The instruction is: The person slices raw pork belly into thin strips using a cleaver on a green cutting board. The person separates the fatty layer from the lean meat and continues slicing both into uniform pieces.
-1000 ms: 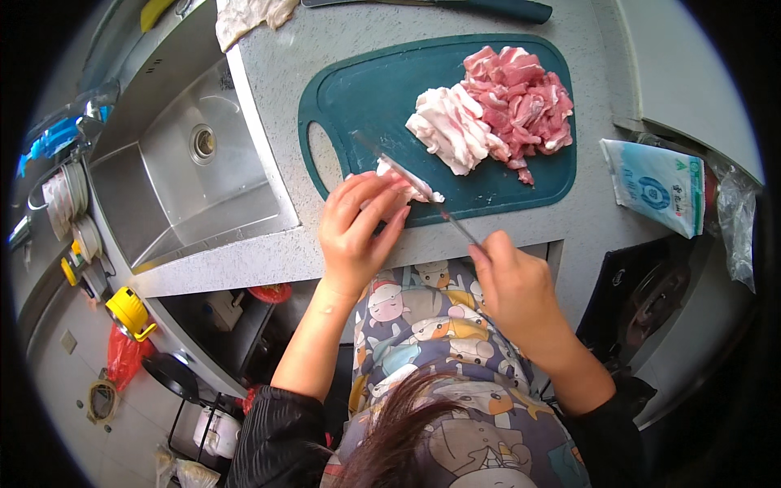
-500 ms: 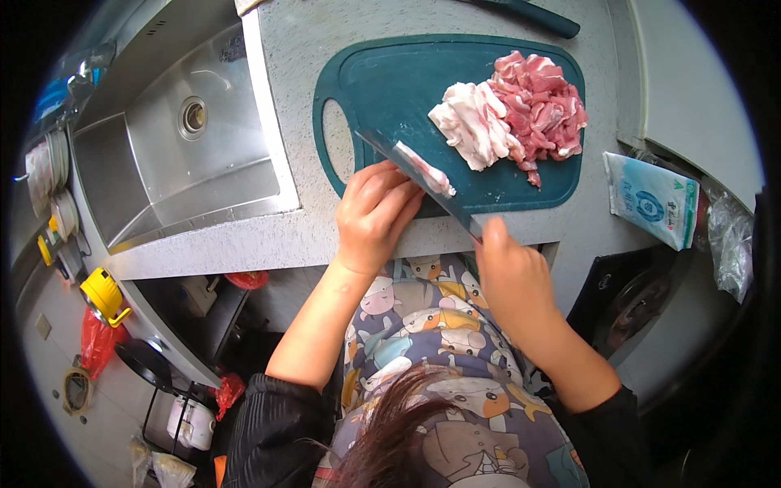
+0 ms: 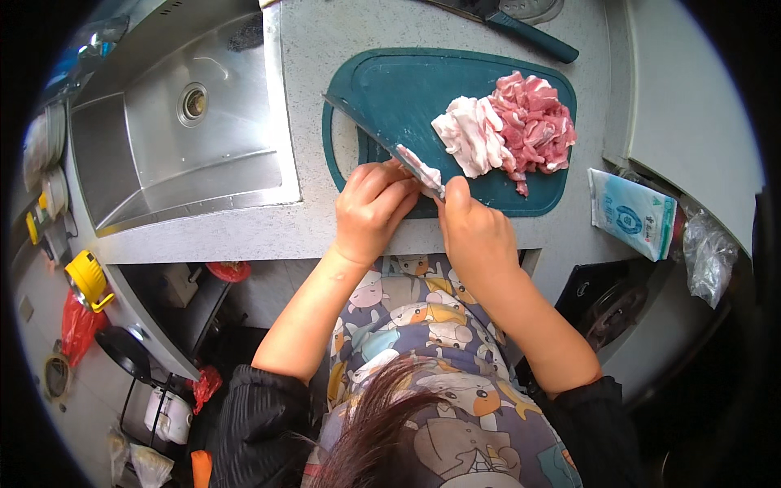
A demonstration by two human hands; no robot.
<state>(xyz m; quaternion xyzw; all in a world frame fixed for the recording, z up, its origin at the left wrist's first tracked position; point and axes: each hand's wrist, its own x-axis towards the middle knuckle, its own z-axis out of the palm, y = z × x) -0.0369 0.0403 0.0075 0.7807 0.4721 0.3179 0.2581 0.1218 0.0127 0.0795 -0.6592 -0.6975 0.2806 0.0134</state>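
Observation:
My right hand (image 3: pixel 480 236) is closed around the handle of a kitchen knife (image 3: pixel 358 119), whose blade slants up to the left across the near left part of a dark green cutting board (image 3: pixel 390 77). Against the blade's far side lies a pale strip of fatty meat (image 3: pixel 419 166). On the near side, my left hand (image 3: pixel 373 210) has its fingers curled on a piece of meat, mostly hidden by them and the blade. A pile of white fat slices (image 3: pixel 472 137) sits on the board, touching a heap of red meat slices (image 3: pixel 533 122) to its right.
A steel sink (image 3: pixel 150 163) is left of the board. Another dark-handled knife (image 3: pixel 533 37) lies beyond it. At the right stand a blue and white packet (image 3: pixel 630 213) and a crumpled clear plastic bag (image 3: pixel 708 256). The counter's front edge (image 3: pixel 309 226) runs under my wrists.
My right hand and the knife have shifted left, and the blade's tip reaches farther up-left. My left hand stays nearly in place. The view has shifted slightly.

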